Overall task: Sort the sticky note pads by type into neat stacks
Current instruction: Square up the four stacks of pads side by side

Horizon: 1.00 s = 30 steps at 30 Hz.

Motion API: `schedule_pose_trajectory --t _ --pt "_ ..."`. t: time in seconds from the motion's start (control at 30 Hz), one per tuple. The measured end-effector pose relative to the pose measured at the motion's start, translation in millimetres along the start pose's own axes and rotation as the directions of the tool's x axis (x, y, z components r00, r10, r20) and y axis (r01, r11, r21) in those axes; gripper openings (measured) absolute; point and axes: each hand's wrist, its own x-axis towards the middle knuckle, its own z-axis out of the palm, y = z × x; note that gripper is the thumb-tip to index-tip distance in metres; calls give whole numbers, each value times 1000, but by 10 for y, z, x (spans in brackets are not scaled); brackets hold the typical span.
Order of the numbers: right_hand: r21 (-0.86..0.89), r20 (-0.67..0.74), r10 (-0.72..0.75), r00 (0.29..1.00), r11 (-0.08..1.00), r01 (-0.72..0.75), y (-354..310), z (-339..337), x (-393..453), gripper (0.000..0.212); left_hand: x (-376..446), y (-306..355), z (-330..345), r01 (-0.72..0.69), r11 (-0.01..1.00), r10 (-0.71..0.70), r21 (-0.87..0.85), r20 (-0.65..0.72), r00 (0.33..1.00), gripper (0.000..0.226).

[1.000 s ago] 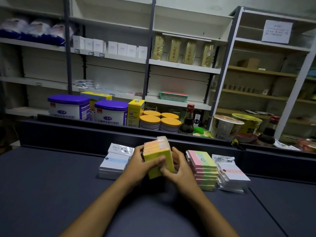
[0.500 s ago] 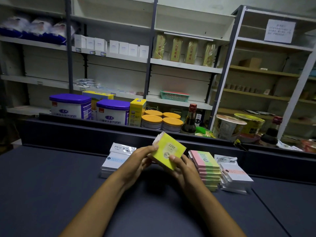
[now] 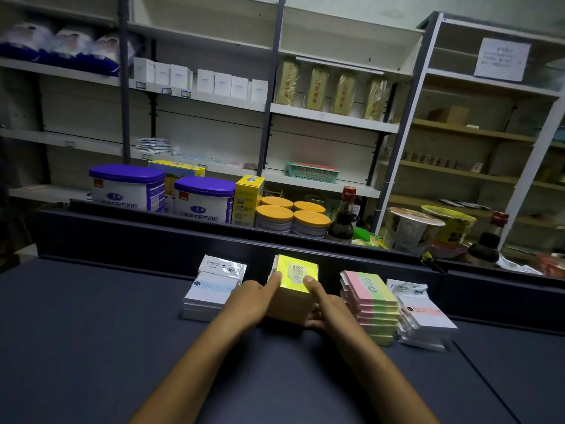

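Both hands — left hand point(image 3: 253, 296), right hand point(image 3: 328, 302) — grip the yellow wrapped sticky-note stack point(image 3: 295, 289) on the dark table point(image 3: 91, 347); four sorted stacks stand — probably nearly finished.

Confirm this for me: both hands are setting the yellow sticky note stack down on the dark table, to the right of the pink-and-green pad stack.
Not quite. The head view shows the left hand and right hand holding the yellow sticky note stack on the dark table, but it sits left of the pink-and-green pad stack, between that and a white pad stack.
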Motion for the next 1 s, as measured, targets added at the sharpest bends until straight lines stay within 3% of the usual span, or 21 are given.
schedule_pose_trajectory --t 0.17,0.37,0.6,0.83,1.0 --pt "-94 -67 -31 997 995 24 46 4 40 60 -20 18 -16 22 993 -18 113 -36 999 69" --pt "-151 -90 -58 994 988 44 69 6 43 59 -2 -22 10 17 995 -17 94 -7 1000 58" --pt "-248 -136 -89 987 967 53 83 7 38 66 26 -36 56 -4 985 2 174 10 1000 67" --pt "-218 -115 -114 987 972 87 98 14 38 54 28 -26 26 30 994 -31 104 3 1000 49" --pt "-228 -81 -106 991 970 85 98 14 42 50 13 12 6 55 993 -58 104 21 998 51"
